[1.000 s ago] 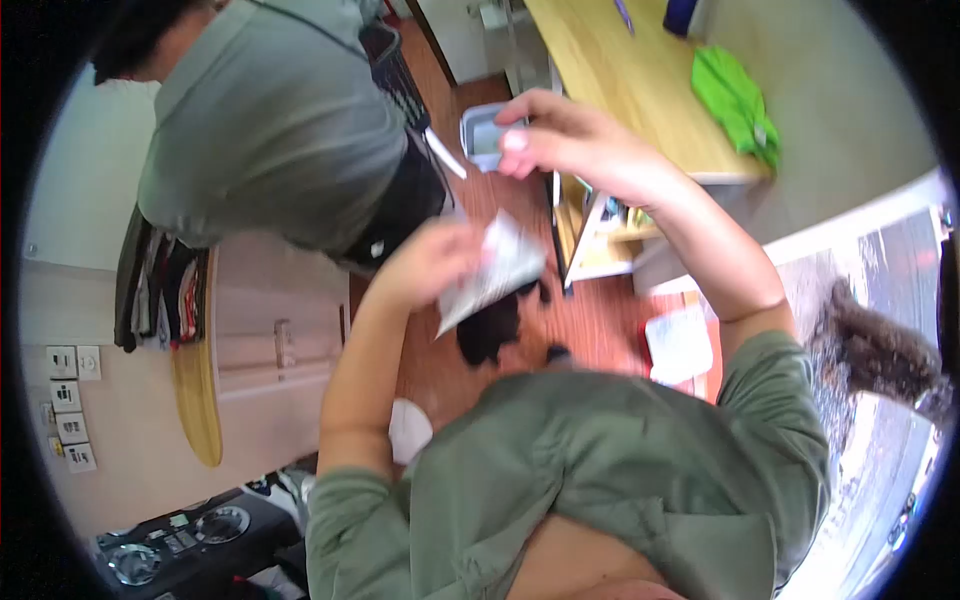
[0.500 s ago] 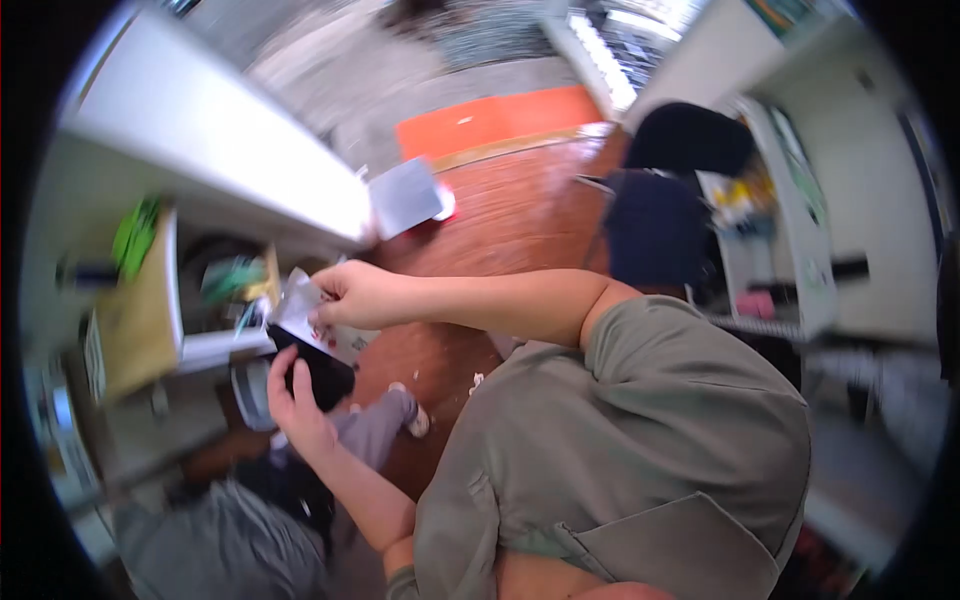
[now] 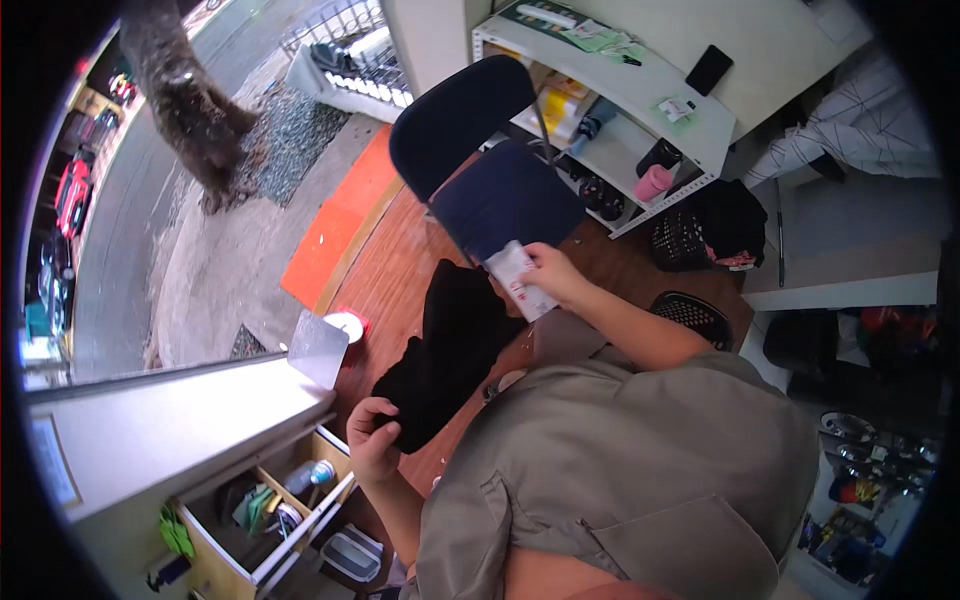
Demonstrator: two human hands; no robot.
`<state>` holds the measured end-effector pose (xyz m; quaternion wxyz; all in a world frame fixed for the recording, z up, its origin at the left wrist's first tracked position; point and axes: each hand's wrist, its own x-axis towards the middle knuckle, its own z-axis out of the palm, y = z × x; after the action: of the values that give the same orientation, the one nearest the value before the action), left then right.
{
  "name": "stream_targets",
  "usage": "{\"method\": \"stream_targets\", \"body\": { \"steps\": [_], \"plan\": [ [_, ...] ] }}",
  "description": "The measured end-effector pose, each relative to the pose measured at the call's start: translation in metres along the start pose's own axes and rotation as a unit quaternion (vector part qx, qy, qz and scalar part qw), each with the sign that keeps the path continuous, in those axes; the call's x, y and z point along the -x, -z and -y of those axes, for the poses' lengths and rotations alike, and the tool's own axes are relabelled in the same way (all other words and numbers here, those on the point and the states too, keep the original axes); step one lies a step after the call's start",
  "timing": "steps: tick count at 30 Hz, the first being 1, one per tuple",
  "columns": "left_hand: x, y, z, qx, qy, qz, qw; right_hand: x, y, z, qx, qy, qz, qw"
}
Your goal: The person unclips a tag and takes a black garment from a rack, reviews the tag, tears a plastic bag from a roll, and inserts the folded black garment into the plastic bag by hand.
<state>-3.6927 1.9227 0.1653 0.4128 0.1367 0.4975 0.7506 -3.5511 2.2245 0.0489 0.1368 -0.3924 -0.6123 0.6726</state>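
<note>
My left hand (image 3: 376,440) grips one end of a black cloth (image 3: 455,335) between thumb and fingers. The cloth hangs loosely unfolded above the wooden floor, its far end reaching towards my right hand; its exact kind is unclear. My right hand (image 3: 552,274) pinches a thin white plastic packet (image 3: 520,280) with red print, held just in front of the chair seat. The packet lies close to the cloth's right edge, and I cannot tell whether they touch.
A dark blue folding chair (image 3: 510,200) stands ahead, beside a white shelf desk (image 3: 640,85) with a phone (image 3: 709,70) on top. An open drawer (image 3: 300,540) holding a bottle is at lower left. Orange flooring (image 3: 340,220) marks the doorway to the street.
The view has swung right. My hands have moved apart: the packet has come away from the black cloth in my right hand, and the cloth, compact before, now hangs spread out from my left.
</note>
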Motion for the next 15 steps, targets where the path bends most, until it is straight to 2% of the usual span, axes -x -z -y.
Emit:
{"method": "stream_targets", "body": {
  "steps": [3,5,7,9,10,11,12,13,15],
  "plan": [
    [-0.041,-0.045,0.011,0.02,0.047,0.074,0.996,-0.032,0.108,-0.037,0.047,0.037,-0.187,0.98],
    [-0.075,-0.084,0.022,0.031,0.089,0.108,0.99,-0.048,0.192,-0.019,-0.032,-0.023,-0.294,0.955],
    [-0.105,-0.113,0.039,0.0,0.101,0.098,0.99,-0.068,0.264,0.014,-0.11,0.078,-0.381,0.915],
    [-0.139,-0.145,0.058,0.0,0.117,0.086,0.989,-0.116,0.356,0.009,0.054,0.059,-0.391,0.917],
    [-0.155,-0.159,0.069,0.005,0.111,0.081,0.99,-0.147,0.39,0.004,0.054,0.059,-0.392,0.917],
    [-0.171,-0.174,0.078,0.034,0.148,0.07,0.986,-0.176,0.418,-0.006,0.181,0.117,-0.424,0.879],
    [-0.186,-0.192,0.09,0.035,0.144,0.047,0.988,-0.2,0.438,-0.011,0.304,0.174,-0.445,0.824],
    [-0.199,-0.208,0.097,0.032,0.142,0.023,0.989,-0.223,0.45,-0.021,0.3,0.168,-0.44,0.83],
    [-0.22,-0.232,0.115,0.031,0.157,-0.029,0.987,-0.256,0.452,-0.038,0.389,0.104,-0.422,0.813]
  ]
}}
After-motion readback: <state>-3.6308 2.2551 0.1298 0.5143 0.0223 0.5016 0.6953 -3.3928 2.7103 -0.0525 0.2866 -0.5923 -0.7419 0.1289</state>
